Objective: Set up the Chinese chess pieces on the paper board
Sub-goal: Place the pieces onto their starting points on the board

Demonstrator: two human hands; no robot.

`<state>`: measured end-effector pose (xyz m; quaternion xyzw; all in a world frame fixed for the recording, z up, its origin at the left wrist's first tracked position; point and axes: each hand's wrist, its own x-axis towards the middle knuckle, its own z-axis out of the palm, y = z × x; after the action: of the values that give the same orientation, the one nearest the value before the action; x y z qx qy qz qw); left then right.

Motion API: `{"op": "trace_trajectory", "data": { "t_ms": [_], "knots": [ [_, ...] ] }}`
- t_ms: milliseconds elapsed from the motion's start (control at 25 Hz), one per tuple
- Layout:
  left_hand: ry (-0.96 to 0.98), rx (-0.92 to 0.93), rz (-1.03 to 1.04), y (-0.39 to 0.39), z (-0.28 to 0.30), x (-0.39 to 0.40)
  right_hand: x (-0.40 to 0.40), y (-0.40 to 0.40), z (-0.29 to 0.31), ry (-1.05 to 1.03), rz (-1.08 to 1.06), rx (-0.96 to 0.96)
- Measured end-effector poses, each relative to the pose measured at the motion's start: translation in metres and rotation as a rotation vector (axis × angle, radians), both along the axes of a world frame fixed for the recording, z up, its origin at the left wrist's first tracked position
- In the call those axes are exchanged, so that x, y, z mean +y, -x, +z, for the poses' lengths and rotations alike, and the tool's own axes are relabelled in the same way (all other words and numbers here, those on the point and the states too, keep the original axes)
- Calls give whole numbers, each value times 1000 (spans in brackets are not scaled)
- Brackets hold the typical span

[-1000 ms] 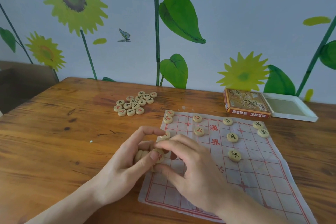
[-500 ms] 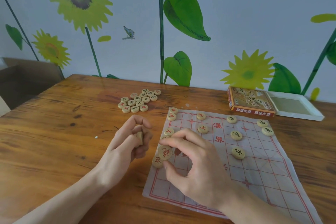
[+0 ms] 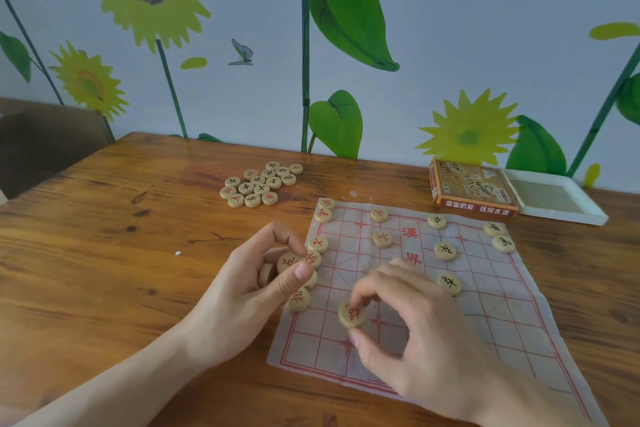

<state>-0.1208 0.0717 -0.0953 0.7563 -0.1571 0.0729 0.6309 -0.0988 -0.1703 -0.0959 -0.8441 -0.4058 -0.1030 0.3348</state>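
When this moment was inspected, your setup stood well short of complete. On the paper board (image 3: 491, 315) you had red pieces down the left edge: two at the far corner (image 3: 325, 210), one further along (image 3: 318, 244), one partly behind your left thumb (image 3: 313, 258), and one nearer you (image 3: 299, 299). Two more red pieces (image 3: 381, 227) lay inside the grid. On the right half you had five black pieces: three in a line down the middle (image 3: 445, 251) and two at the far right edge (image 3: 498, 236). I judged that roughly a third of the set was on the board.

Your right hand (image 3: 426, 340) was curled over the near left part of the board, thumb and fingertips pinching a red piece (image 3: 351, 315) just at the paper; whether it had touched down could not be told. Your left hand (image 3: 249, 291) sat at the board's left edge with fingers curled round a small stock of pieces (image 3: 287, 262), one red face showing between thumb and forefinger and at least one more edge-on behind it; the exact count was hidden.

Still outstanding was the loose heap (image 3: 262, 184) on the table (image 3: 104, 253), well apart from the board toward the wall, a mix of red and black. The box (image 3: 472, 191) and its tray (image 3: 554, 198) lay beyond the far right corner.

In my judgement, you had the held pieces to place, the heap to work through, and most of both back ranks left to fill.
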Motion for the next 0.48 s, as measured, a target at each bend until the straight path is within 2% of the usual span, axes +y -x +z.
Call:
{"op": "trace_trajectory", "data": {
  "t_ms": [240,480],
  "knots": [
    [115,96,-63,8,0,-16,0,6,-2,136,43,-21],
    [32,82,-43,10,1,-15,2,9,-3,149,14,4]
  ]
}}
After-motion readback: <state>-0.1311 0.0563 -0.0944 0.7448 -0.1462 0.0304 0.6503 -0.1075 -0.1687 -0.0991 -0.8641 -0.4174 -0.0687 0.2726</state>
